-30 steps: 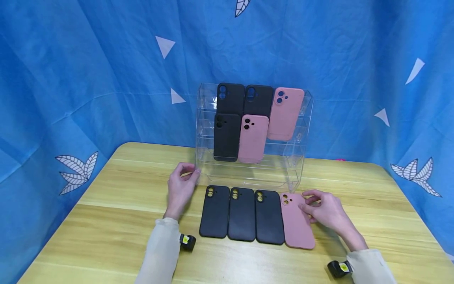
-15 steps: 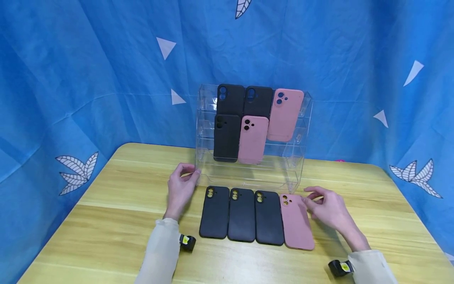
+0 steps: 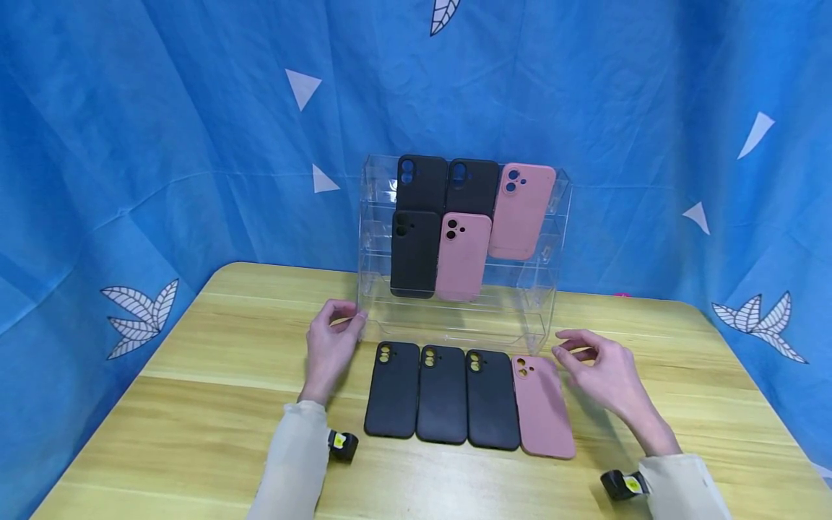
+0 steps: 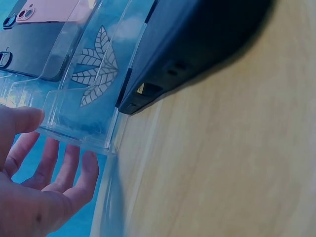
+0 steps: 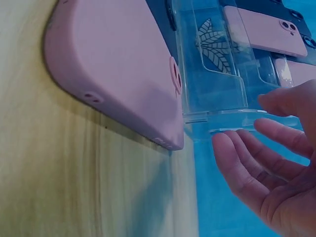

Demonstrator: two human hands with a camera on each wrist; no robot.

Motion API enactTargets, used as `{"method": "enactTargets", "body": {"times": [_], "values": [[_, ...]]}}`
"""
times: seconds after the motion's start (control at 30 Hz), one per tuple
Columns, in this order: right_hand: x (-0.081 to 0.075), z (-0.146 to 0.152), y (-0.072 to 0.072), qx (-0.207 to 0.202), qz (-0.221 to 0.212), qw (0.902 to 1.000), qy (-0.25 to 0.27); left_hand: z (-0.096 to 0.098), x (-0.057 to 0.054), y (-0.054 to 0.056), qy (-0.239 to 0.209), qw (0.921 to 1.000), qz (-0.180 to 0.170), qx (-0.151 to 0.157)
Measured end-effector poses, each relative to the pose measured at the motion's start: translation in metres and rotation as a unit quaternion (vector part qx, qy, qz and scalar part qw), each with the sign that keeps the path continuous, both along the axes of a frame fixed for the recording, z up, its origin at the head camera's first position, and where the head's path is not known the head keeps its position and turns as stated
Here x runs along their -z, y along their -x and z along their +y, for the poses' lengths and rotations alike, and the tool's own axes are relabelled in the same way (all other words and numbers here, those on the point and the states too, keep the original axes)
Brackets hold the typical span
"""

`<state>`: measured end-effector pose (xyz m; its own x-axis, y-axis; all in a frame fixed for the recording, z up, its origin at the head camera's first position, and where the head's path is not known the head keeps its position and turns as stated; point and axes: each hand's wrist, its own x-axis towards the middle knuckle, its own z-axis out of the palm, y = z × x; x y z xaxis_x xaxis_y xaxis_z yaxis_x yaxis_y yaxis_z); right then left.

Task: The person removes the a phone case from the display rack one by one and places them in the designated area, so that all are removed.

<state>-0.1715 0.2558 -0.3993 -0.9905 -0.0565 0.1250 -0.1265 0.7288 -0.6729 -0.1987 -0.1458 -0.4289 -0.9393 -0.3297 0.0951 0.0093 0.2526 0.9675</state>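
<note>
Four-tier clear acrylic display stand stands upright at the table's back, holding black and pink phone cases. My left hand is at its lower left corner; in the left wrist view that hand's loosely bent fingertips meet the side edge, thumb apart from them. In front of the stand lie black phone cases and a pink phone case at the right end, all side by side. My right hand hovers just right of the pink case's top, fingers loosely bent, nothing between them.
On the stand, the upper tier bears black cases and a pink case; below them sit a black case and a pink case. A blue patterned curtain hangs behind the wooden table.
My right hand has let go of the lying pink case and moved slightly up and away from it. The left hand stays at the stand's corner.
</note>
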Motion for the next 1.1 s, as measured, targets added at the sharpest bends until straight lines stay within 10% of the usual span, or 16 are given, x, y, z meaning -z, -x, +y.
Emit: {"method": "enactTargets", "body": {"times": [1.1], "values": [[-0.033,-0.041,0.022,-0.027,0.101,0.9923,0.067,-0.001,0.0,-0.002,0.004,0.9999,-0.01,0.007]]}}
